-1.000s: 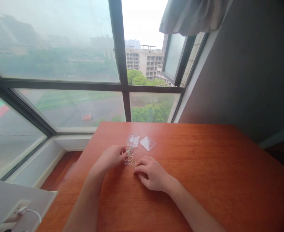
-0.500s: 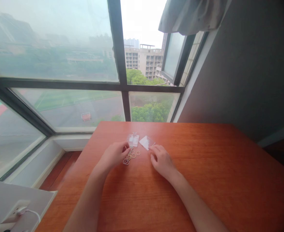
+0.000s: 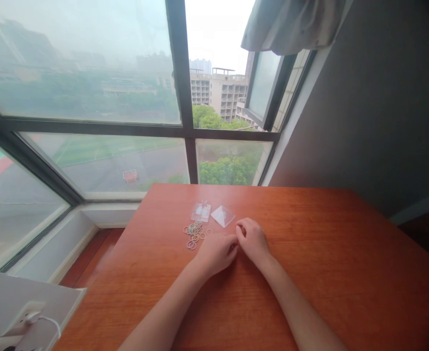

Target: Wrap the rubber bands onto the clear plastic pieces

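Observation:
My left hand (image 3: 219,252) is closed, its fingertips curled beside those of my right hand (image 3: 253,240). The right hand's fingers are bent in toward the thumb. What either hand holds, if anything, is hidden or too small to make out. Left of my hands lies a loose pile of small rings (image 3: 195,233), pale, greenish and purplish. Behind the pile is a clear plastic piece (image 3: 201,212) with a white patch and a small upright part. Beside it, just beyond my fingers, a clear square piece (image 3: 223,216) bears a white triangle.
The reddish-brown wooden table (image 3: 309,273) reaches back to the window frame (image 3: 187,132). A grey wall (image 3: 364,112) rises on the right. At the lower left, a plug with a white cable (image 3: 35,319) sits in a wall socket.
My left hand has left the ring pile and moved right, up against my right hand. My right hand has shifted slightly right, away from the square piece. More rings now show.

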`<state>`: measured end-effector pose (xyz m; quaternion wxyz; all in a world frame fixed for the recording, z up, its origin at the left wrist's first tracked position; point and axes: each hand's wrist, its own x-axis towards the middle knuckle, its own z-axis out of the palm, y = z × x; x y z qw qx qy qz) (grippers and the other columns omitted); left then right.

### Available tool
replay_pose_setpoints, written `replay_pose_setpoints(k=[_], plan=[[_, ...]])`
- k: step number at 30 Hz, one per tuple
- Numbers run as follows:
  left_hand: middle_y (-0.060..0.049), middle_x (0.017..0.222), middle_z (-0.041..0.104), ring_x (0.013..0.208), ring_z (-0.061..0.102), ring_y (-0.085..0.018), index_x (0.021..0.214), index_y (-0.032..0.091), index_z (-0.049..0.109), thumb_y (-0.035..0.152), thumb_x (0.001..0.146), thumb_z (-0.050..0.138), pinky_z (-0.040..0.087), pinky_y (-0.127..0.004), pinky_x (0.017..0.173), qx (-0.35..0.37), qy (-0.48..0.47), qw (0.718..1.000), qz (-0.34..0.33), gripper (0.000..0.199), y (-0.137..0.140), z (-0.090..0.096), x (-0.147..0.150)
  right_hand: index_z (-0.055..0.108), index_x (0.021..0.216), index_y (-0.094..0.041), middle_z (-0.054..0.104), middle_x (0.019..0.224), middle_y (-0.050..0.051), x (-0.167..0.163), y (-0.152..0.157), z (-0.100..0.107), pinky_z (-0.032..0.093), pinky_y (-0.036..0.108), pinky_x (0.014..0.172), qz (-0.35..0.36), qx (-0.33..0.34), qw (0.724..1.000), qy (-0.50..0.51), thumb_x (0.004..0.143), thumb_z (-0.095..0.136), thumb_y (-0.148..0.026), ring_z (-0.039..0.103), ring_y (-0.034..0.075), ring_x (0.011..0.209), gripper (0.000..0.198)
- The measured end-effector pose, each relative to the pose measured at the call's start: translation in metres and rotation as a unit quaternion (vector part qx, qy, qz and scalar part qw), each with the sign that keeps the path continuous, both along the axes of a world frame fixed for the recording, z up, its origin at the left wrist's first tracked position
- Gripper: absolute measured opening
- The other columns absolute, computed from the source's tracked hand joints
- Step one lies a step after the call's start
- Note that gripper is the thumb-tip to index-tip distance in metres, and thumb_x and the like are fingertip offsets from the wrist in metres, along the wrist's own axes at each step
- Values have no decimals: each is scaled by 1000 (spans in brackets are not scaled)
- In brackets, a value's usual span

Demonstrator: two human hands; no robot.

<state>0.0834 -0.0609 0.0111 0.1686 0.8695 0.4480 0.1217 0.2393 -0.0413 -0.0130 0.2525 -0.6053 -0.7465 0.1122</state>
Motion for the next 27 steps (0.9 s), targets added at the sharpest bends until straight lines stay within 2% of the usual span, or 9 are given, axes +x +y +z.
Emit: replay_pose_setpoints(k=[3, 5, 13, 27], plan=[[-5, 91, 70, 82, 65, -21, 91, 22, 60, 25, 87, 45, 43, -26, 65, 10, -12, 1000, 18, 16, -1, -3, 2, 62, 74, -20, 66, 75, 4, 1, -2, 7, 32, 25, 61, -17, -54, 997, -60, 93, 41, -30, 56, 16, 70, 30], [-4, 91, 70, 83, 65, -21, 94, 22, 59, 24, 87, 45, 43, -26, 67, 13, -26, 999, 24, 16, -2, -4, 3, 61, 71, -20, 67, 74, 4, 1, -3, 10, 28, 26, 57, -7, -71, 993, -93, 94, 39, -33, 57, 15, 67, 35], [-4, 91, 71, 84, 66, -20, 93, 23, 60, 26, 88, 44, 43, -26, 70, -3, -40, 999, 29, 17, -1, -5, 2, 65, 75, -20, 70, 79, 6, 4, -4, 18, 27, 26, 56, -1, -117, 982, -148, 94, 41, -37, 62, 18, 73, 35], [-3, 89, 71, 81, 65, -20, 93, 24, 63, 29, 87, 46, 42, -25, 68, -17, -31, 998, 46, 18, -1, -3, 1, 67, 78, -22, 70, 81, 6, 5, -6, 19, 31, 25, 59, 10, -119, 982, -148, 94, 41, -38, 63, 18, 75, 34]])
